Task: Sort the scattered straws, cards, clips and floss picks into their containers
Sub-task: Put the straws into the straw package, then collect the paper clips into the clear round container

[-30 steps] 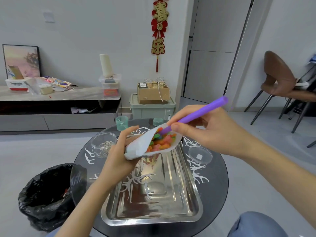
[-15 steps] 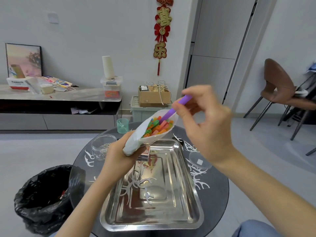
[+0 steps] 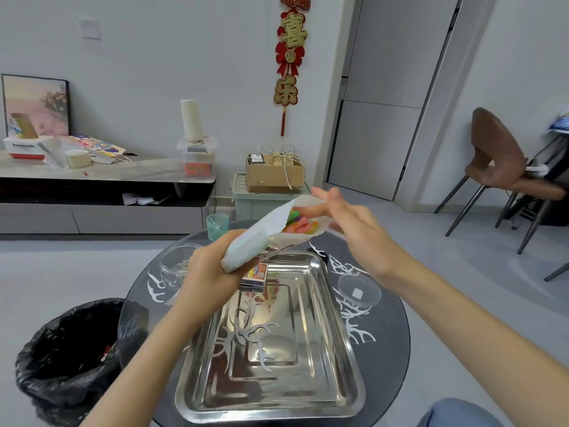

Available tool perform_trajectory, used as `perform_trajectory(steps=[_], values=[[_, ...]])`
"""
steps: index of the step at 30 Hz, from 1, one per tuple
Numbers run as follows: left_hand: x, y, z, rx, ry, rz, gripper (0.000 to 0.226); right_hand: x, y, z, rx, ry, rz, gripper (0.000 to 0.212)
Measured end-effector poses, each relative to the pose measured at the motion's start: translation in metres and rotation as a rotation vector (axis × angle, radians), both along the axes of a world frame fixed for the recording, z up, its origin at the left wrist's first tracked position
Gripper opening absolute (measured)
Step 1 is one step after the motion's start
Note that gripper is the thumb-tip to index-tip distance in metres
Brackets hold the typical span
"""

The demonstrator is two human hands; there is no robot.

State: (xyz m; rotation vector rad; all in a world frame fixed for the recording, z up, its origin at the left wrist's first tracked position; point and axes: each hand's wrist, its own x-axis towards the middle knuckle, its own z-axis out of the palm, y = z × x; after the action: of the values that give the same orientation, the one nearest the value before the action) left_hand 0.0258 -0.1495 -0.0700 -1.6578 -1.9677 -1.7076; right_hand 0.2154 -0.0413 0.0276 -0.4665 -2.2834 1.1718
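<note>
My left hand (image 3: pixel 212 272) grips the lower end of a white plastic bag (image 3: pixel 261 235), holding it tilted above the far end of the steel tray (image 3: pixel 335 380). Coloured straw ends (image 3: pixel 300 224) show in the bag's open mouth. My right hand (image 3: pixel 354 229) is at that mouth with its fingers straight, touching the straw ends and the bag's rim. A deck of cards (image 3: pixel 255 277) lies on the tray just below my left hand. The purple straw is not visible apart from the others.
On the round black table stand a clear jar with metal clips (image 3: pixel 177 263), a teal cup (image 3: pixel 217 226) and a clear lid (image 3: pixel 358 291). A black-lined bin (image 3: pixel 64 359) is at the lower left. Chairs (image 3: pixel 498 167) stand at the right.
My right hand pushed the purple straw down into the bag and let go of it; its fingers are now straight at the bag's mouth. The bag rose slightly.
</note>
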Motion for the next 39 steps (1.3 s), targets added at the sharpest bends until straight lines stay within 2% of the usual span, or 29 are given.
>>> perform_trajectory(steps=[4,7,11,13,15,18,20,23,26,29,33,36,39], values=[[-0.002,0.011,0.021,-0.071,0.035,-0.047,0.039,0.003,0.009,0.01,0.067,0.14,-0.01,0.041],[0.002,0.027,0.035,-0.17,-0.094,-0.128,0.04,0.009,0.022,0.005,0.01,0.247,-0.075,0.028],[0.009,0.053,0.04,-0.25,-0.258,-0.204,0.036,0.011,0.045,-0.012,-0.159,0.118,-0.062,0.077],[0.011,0.066,0.039,-0.277,-0.388,-0.21,0.034,0.011,0.055,-0.022,-0.214,0.027,-0.089,0.083],[0.01,0.079,0.032,-0.278,-0.59,-0.193,0.034,0.012,0.064,-0.034,-0.238,-0.038,-0.105,0.079],[0.002,0.093,0.014,-0.314,-0.882,-0.166,0.039,0.019,0.078,-0.056,-0.215,-0.118,-0.129,0.059],[0.0,0.099,-0.007,-0.413,-0.965,-0.153,0.048,0.027,0.092,-0.077,-0.198,-0.216,-0.162,0.043],[0.004,0.103,-0.037,-0.546,-0.944,-0.098,0.057,0.04,0.111,-0.109,-0.136,-0.377,-0.241,0.021],[0.006,0.106,-0.056,-0.566,-0.931,-0.087,0.047,0.049,0.129,-0.133,0.045,-0.498,-0.291,0.022],[0.009,0.111,-0.07,-0.606,-0.864,-0.051,0.046,0.049,0.147,-0.15,0.166,-0.626,-0.354,0.038],[0.018,0.111,-0.077,-0.642,-0.617,0.113,0.074,0.039,0.163,-0.164,0.259,-0.813,-0.367,0.079],[0.025,0.108,-0.08,-0.628,-0.315,0.199,0.093,0.034,0.173,-0.174,0.193,-0.806,-0.366,0.093],[0.029,0.099,-0.081,-0.594,-0.14,0.201,0.087,0.033,0.177,-0.183,0.168,-0.757,-0.385,0.098]])
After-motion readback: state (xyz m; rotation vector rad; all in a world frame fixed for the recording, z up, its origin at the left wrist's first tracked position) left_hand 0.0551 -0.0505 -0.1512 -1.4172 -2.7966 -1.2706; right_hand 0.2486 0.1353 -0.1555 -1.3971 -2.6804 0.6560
